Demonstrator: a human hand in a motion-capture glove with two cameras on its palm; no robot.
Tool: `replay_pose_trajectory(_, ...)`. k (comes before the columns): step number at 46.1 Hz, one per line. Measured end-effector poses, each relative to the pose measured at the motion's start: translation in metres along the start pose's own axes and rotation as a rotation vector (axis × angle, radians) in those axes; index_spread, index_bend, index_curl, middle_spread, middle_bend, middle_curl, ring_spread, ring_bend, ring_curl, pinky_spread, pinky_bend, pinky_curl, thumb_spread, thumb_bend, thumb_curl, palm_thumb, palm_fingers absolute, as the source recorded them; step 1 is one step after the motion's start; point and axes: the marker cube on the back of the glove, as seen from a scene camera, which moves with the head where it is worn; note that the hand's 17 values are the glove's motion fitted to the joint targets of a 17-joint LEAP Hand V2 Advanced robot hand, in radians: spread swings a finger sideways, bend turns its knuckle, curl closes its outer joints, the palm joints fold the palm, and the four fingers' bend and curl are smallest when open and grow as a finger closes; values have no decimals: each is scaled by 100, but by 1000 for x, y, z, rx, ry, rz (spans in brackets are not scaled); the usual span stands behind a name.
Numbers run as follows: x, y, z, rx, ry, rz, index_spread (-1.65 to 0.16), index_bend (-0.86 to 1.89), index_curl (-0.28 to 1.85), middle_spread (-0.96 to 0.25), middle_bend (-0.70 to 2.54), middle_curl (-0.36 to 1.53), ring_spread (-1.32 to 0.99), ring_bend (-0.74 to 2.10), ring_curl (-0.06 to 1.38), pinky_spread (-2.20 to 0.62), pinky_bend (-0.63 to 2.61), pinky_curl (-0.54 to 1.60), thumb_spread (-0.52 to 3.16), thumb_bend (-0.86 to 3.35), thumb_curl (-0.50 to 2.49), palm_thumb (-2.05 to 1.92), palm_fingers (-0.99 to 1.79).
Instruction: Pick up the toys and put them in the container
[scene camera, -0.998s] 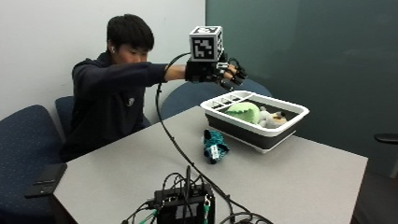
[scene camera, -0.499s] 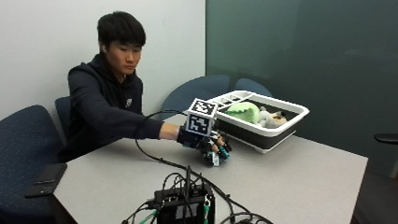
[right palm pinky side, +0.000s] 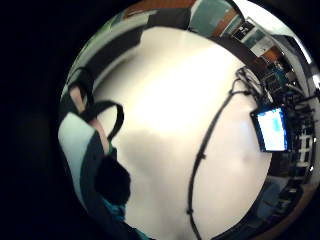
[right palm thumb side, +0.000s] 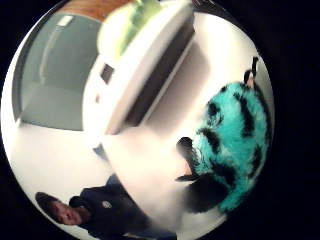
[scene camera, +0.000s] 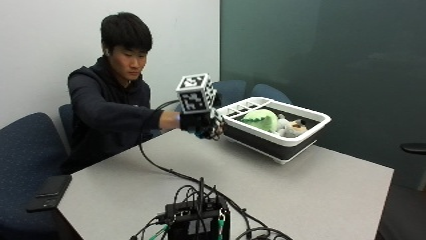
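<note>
My gloved right hand (scene camera: 203, 125) hangs above the table just off the near end of the container (scene camera: 293, 145), a white-rimmed tub with black walls. Its fingers curl around a fluffy teal toy with black stripes (right palm thumb side: 235, 145); in the outside view only a sliver of teal shows under the glove. The thumb side palm view has the toy close to the palm and the container's (right palm thumb side: 145, 65) rim just beyond it. A green plush toy (scene camera: 259, 120) and a grey one (scene camera: 291, 127) lie inside the container.
A black electronics box (scene camera: 196, 220) with many wires sits at the table's front edge, and a black cable (scene camera: 166, 167) runs from it toward the hand. A dark phone (scene camera: 46, 192) lies at the left. Blue chairs stand behind the table.
A second ago the hand was over the container, then it dropped onto the teal toy on the table. Now it has risen with the toy, toward the container's near end.
</note>
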Motion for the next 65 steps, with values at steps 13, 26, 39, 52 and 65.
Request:
replay_pose_trajectory(13,-41,-16,-154,220,74,-33,-31,92,88,-20,111,74,-30,124,70,-38,118,54,62,4,75,56,115)
replay_pose_trajectory(26,-118,-72,-163,291,23,-95,-28,101,96,-18,119,79,-28,134,72,-41,122,63,47,0,84,57,109)
replay_pose_trajectory(39,-160,-127,-96,300,-21,-19,-26,102,99,-17,122,81,-28,137,72,-42,121,70,39,-1,90,56,104)
replay_pose_trajectory(52,-176,-115,-41,-179,-153,-23,-25,23,73,-5,49,56,-11,74,54,-15,125,63,86,-12,63,-6,-46)
replay_pose_trajectory(65,-140,-70,-113,62,-136,-54,-26,18,57,-1,25,45,-2,42,36,0,93,47,107,-4,47,-4,-11)
